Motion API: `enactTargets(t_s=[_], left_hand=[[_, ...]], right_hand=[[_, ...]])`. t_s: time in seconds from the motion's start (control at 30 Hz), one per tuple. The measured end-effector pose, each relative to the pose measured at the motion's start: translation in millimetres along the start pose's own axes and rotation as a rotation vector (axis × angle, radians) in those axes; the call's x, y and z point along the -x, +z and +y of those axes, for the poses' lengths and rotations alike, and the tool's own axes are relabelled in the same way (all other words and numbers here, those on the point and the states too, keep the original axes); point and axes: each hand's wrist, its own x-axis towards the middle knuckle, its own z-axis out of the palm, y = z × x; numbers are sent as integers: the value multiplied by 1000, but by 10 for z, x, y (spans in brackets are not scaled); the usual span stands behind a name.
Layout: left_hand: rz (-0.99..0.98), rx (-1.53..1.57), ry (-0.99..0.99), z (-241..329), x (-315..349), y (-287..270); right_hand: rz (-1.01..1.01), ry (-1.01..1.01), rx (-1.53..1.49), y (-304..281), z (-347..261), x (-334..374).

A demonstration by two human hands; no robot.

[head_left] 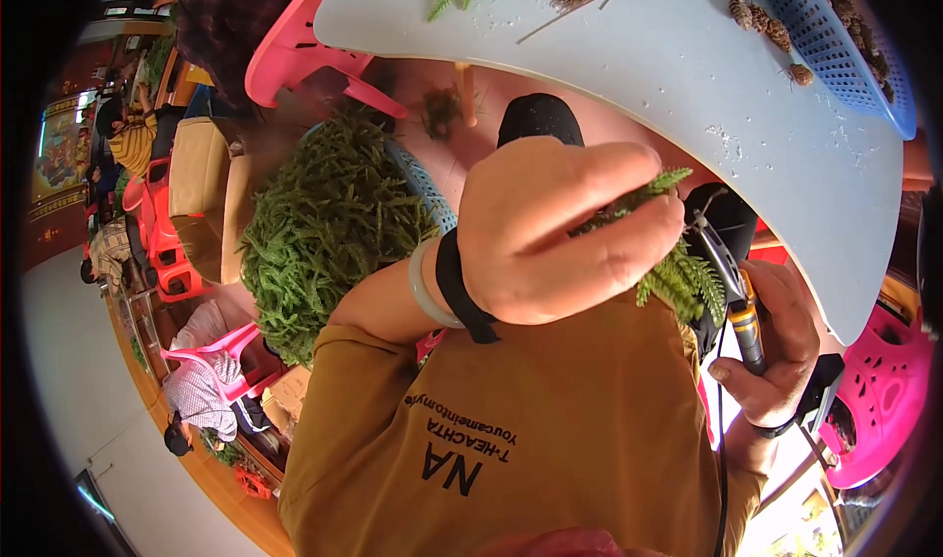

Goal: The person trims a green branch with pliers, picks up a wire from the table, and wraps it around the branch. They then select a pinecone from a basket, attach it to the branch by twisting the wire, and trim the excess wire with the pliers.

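Pinching a green sprig (688, 280) in its clamped grip, the left hand (540, 203) holds it before the brown shirt (570, 400), near the yellow-and-black-handled tool (746, 336) the right hand (789, 333) wraps, while 5 pine cones (777, 34) lie on the worktop (629, 41) beside a blue basket (830, 51).

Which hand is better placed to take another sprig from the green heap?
Probably the left hand: it is nearer the heap of green sprigs, though it holds a fern-like sprig. The right hand, farther off, holds a yellow-and-black-handled tool.
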Motion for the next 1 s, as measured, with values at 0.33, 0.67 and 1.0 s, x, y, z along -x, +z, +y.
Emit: enactTargets(t_s=[0.33, 0.67, 1.0], left_hand=[[40, -77, 126, -95, 66, 107], [-80, -35, 10, -50, 88, 41], [-145, 185, -251, -37, 71, 40]], right_hand=[[-14, -36, -9, -39, 157, -4], [-2, -15, -74, 9, 184, -78], [-48, -77, -80, -12, 349, -144]])
